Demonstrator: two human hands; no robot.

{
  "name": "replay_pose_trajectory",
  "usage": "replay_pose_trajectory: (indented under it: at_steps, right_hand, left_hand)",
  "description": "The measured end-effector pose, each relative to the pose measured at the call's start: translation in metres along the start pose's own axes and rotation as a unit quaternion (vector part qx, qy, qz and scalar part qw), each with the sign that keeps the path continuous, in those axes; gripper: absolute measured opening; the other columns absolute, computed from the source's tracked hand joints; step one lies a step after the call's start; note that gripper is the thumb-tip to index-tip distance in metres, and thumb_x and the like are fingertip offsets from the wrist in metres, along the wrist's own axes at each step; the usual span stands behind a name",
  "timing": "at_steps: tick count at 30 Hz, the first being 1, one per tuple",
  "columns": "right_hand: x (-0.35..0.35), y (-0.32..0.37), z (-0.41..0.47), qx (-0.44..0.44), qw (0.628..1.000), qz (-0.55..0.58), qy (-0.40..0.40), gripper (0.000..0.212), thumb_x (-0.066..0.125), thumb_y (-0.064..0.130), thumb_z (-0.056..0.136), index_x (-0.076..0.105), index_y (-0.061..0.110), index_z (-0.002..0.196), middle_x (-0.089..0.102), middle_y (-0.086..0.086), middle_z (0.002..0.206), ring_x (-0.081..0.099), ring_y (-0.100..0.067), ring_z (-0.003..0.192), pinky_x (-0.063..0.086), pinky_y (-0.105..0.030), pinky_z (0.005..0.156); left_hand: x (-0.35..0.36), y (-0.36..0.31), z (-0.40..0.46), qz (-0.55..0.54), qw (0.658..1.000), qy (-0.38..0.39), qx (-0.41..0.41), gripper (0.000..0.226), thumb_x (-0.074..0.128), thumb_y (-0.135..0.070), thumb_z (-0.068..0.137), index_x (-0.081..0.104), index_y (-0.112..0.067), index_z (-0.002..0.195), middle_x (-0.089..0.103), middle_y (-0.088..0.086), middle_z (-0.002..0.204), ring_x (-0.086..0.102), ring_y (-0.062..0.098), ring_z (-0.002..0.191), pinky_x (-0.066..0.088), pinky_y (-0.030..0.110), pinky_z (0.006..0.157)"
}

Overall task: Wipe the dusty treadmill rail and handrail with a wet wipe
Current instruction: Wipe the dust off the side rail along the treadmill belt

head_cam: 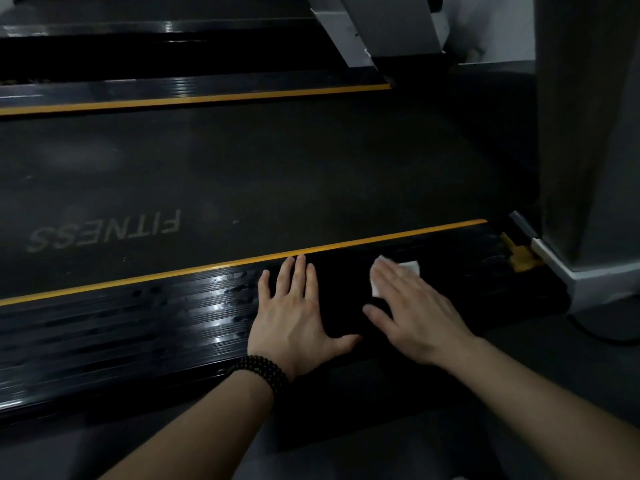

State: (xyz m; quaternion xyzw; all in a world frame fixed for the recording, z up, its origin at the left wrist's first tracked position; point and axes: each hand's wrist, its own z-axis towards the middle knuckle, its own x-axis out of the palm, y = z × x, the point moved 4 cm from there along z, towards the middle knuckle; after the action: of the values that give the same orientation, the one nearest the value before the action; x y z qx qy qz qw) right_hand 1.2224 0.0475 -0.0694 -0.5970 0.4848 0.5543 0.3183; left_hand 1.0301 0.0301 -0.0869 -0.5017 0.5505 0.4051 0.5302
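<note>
Rail (pixel 145 317): black, ribbed, glossy, running from 9 to 3 o'clock, a yellow stripe (pixel 381 238) on its far edge.
Left hand (pixel 298 306): your palm lies flat on the rail, fingers spread, holding nothing.
Right hand (pixel 412 306): flat, pressing the wipe (pixel 410 266) onto the rail.
Wipe: white, showing at 12 o'clock past your fingertips.
Belt (pixel 277 174): beyond the stripe.

The glossy black ribbed side rail (pixel 138 317), edged by a yellow stripe, runs beside the belt. A white wet wipe (pixel 408 268) is pressed flat on it, largely covered.
</note>
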Motion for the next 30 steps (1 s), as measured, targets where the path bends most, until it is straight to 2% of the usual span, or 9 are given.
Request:
replay_pose_trajectory:
  at_steps: [3, 6, 9, 15, 18, 20, 22, 26, 30]
  right_hand:
    - [-0.006, 0.014, 0.035, 0.028, 0.999, 0.021, -0.01, 0.082, 0.027, 0.065, 0.097, 0.01, 0.014, 0.159, 0.003, 0.0, 0.167, -0.004, -0.008, 0.152, 0.003, -0.033, 0.124]
    - [-0.001, 0.043, 0.032, -0.042, 0.999, 0.024, -0.001, 0.079, 0.033, 0.062, 0.098, 0.011, 0.016, 0.159, 0.003, 0.001, 0.167, -0.005, -0.008, 0.152, 0.003, -0.034, 0.124]
    - [0.002, 0.036, 0.016, -0.074, 0.997, 0.007, 0.011, 0.077, 0.031, 0.061, 0.099, 0.008, 0.02, 0.16, 0.0, 0.005, 0.167, -0.009, -0.004, 0.15, 0.004, -0.033, 0.124]
    - [-0.004, 0.035, 0.047, -0.005, 1.0, 0.02, -0.008, 0.078, 0.028, 0.062, 0.099, 0.011, 0.016, 0.159, 0.004, 0.002, 0.167, -0.004, -0.007, 0.152, 0.002, -0.032, 0.124]
    - [0.001, 0.052, 0.04, -0.044, 0.998, 0.033, -0.008, 0.075, 0.028, 0.06, 0.1, 0.012, 0.016, 0.159, 0.004, 0.001, 0.167, -0.006, -0.006, 0.151, 0.0, -0.032, 0.124]
    - [0.006, 0.053, 0.027, -0.074, 0.997, 0.027, 0.008, 0.078, 0.02, 0.063, 0.097, 0.01, 0.018, 0.159, 0.002, 0.003, 0.167, -0.008, -0.005, 0.151, 0.0, -0.031, 0.124]
    - [0.006, 0.045, 0.023, -0.064, 0.998, 0.019, 0.01, 0.081, 0.014, 0.065, 0.093, 0.009, 0.019, 0.16, 0.002, 0.004, 0.167, -0.008, -0.004, 0.15, 0.001, -0.031, 0.124]
    - [-0.003, 0.041, 0.054, 0.005, 1.0, 0.021, -0.008, 0.074, 0.025, 0.059, 0.101, 0.01, 0.015, 0.159, 0.004, 0.001, 0.167, -0.003, -0.009, 0.152, 0.002, -0.034, 0.124]
    - [-0.002, 0.06, 0.064, -0.033, 0.999, 0.033, -0.003, 0.069, 0.025, 0.055, 0.103, 0.012, 0.016, 0.159, 0.004, 0.002, 0.167, -0.002, -0.009, 0.152, -0.001, -0.031, 0.123]
  left_hand:
    - [0.0, 0.0, 0.0, -0.001, 1.0, -0.004, 0.001, 0.131, 0.02, -0.099, 0.069, 0.001, -0.007, 0.161, -0.008, 0.01, 0.169, -0.014, 0.025, 0.155, -0.003, 0.056, 0.123]
    - [0.001, 0.0, 0.0, -0.006, 1.0, -0.006, 0.004, 0.127, 0.023, -0.095, 0.071, 0.002, -0.008, 0.161, -0.01, 0.011, 0.169, -0.015, 0.024, 0.155, -0.002, 0.056, 0.123]
    - [0.001, 0.001, 0.0, -0.012, 1.0, -0.009, 0.004, 0.126, 0.023, -0.094, 0.072, 0.0, -0.008, 0.16, -0.011, 0.011, 0.169, -0.016, 0.024, 0.155, -0.003, 0.056, 0.123]
    - [0.0, 0.001, 0.0, -0.013, 1.0, -0.006, 0.005, 0.129, 0.025, -0.098, 0.07, -0.001, -0.009, 0.16, -0.011, 0.01, 0.169, -0.015, 0.024, 0.155, -0.003, 0.056, 0.123]
    - [0.001, 0.001, 0.0, -0.018, 1.0, -0.01, 0.009, 0.127, 0.023, -0.095, 0.07, 0.0, -0.01, 0.161, -0.011, 0.01, 0.169, -0.016, 0.024, 0.155, -0.005, 0.056, 0.123]
    - [0.001, 0.0, 0.0, -0.019, 1.0, -0.014, 0.008, 0.125, 0.021, -0.093, 0.07, 0.001, -0.01, 0.161, -0.011, 0.01, 0.169, -0.017, 0.024, 0.155, -0.006, 0.056, 0.123]
    - [0.001, 0.0, 0.0, -0.021, 1.0, -0.02, 0.006, 0.124, 0.022, -0.093, 0.072, 0.002, -0.009, 0.161, -0.01, 0.01, 0.169, -0.016, 0.024, 0.155, -0.005, 0.056, 0.123]
    - [0.001, 0.0, 0.0, -0.016, 1.0, -0.012, 0.007, 0.128, 0.024, -0.097, 0.07, 0.001, -0.01, 0.161, -0.009, 0.009, 0.169, -0.014, 0.024, 0.155, -0.004, 0.056, 0.123]
    - [0.001, 0.0, 0.001, -0.025, 1.0, -0.017, 0.007, 0.128, 0.025, -0.097, 0.069, 0.002, -0.011, 0.161, -0.006, 0.009, 0.17, -0.013, 0.024, 0.155, -0.002, 0.056, 0.123]
